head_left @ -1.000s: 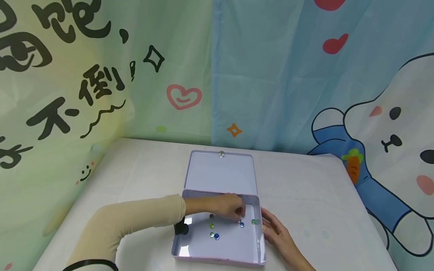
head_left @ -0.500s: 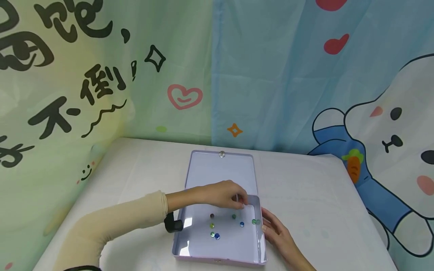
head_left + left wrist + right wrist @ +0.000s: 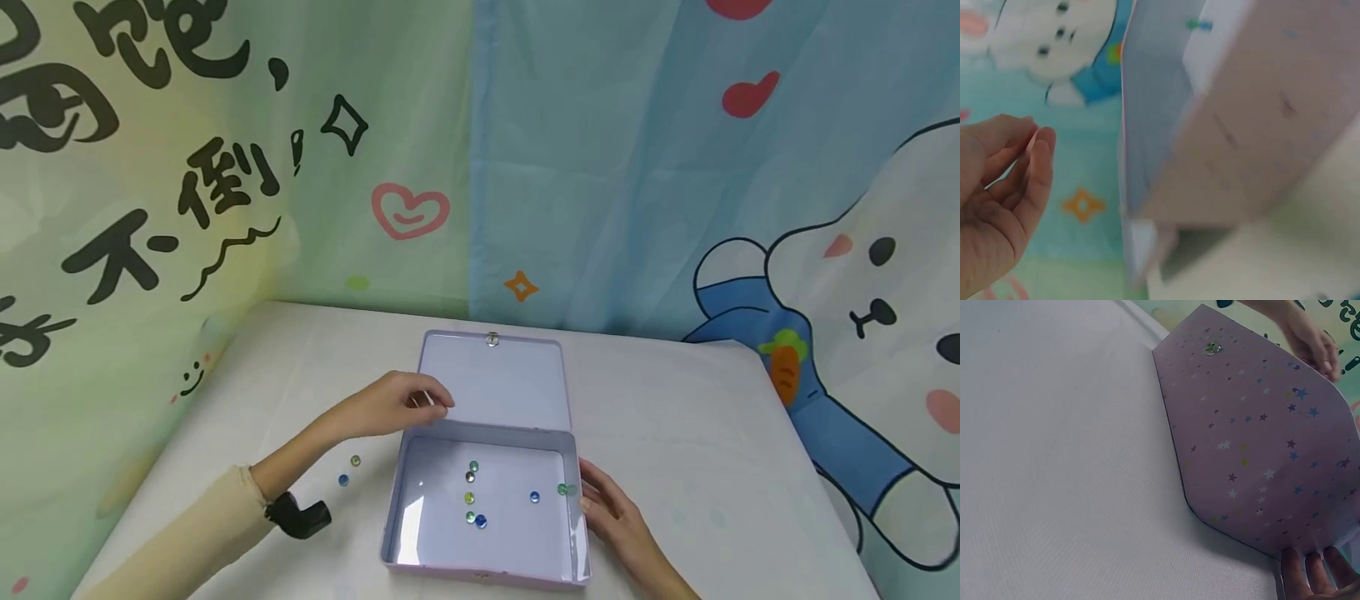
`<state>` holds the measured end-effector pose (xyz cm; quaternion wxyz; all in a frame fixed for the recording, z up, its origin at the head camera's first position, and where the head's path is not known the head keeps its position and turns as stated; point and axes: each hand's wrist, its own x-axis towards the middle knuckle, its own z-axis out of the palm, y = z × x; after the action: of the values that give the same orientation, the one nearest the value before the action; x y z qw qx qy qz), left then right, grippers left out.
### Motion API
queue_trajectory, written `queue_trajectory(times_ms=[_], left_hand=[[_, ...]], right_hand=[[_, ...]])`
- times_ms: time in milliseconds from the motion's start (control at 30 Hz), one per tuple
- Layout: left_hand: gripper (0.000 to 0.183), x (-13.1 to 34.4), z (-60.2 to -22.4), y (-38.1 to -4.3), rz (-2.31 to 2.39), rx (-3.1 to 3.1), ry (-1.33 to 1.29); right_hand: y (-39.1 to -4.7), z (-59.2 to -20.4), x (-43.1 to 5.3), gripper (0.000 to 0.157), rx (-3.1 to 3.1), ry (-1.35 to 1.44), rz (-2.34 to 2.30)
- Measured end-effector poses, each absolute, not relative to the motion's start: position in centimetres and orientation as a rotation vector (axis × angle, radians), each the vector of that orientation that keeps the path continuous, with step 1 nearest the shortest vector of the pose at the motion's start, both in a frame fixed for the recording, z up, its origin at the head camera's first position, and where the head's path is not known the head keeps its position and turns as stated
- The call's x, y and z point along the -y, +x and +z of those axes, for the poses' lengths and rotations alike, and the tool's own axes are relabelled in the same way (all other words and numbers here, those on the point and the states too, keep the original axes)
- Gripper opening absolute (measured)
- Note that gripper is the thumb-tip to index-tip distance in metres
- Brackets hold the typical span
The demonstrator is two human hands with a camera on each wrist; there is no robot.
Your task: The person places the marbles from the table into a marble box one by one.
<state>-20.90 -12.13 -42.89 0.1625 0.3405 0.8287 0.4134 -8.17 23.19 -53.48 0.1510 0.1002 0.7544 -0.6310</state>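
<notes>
A shallow lilac tin box point(image 3: 483, 575) lies open on the table, its lid point(image 3: 495, 379) folded back behind it. Several glass marbles are inside: a green one point(image 3: 474, 467), a dark one point(image 3: 470, 477), a dark blue one point(image 3: 482, 522) and a lighter blue one point(image 3: 535, 497) among them. My left hand point(image 3: 397, 404) hovers over the tin's back left corner, fingers loosely bent. In the left wrist view nothing shows between the thumb and fingers of the left hand point(image 3: 1007, 194). At the tin's right wall, my right hand point(image 3: 618, 517) rests its fingers against the outside.
An olive marble point(image 3: 356, 460) and a blue marble point(image 3: 343, 480) lie on the white tablecloth point(image 3: 675, 425) left of the tin. Star prints cover the tin's pink outer wall point(image 3: 1241, 487). A printed curtain point(image 3: 585, 167) hangs behind the table.
My left hand has moved left from above the tin's right half to its back left corner. A green marble has shifted left inside. Two marbles left of the tin are now uncovered.
</notes>
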Motion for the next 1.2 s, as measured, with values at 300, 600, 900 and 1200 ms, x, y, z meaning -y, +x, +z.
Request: queue_trajectory(times_ms=[300,600,900,1200], left_hand=[[0.021,19.5,-46.9,-18.6,1.296,-2.521,0.638],[0.018,23.2,-50.6,-14.9,1.242,-2.662,0.578],[0.017,23.5,-52.9,-12.8,1.191,-2.77,0.663],[0.015,23.3,-53.7,-12.2,1.091,-2.834,0.679]], right_hand=[[-8.2,-53.7,-23.0,0.055,-2.153,0.292,-1.832],[-8.1,-53.6,-23.1,0.053,-2.18,0.257,-1.811],[-8.1,-53.4,-23.3,0.053,-2.181,0.262,-1.796],[-8.1,-53.4,-23.0,0.054,-2.178,0.258,-1.799]])
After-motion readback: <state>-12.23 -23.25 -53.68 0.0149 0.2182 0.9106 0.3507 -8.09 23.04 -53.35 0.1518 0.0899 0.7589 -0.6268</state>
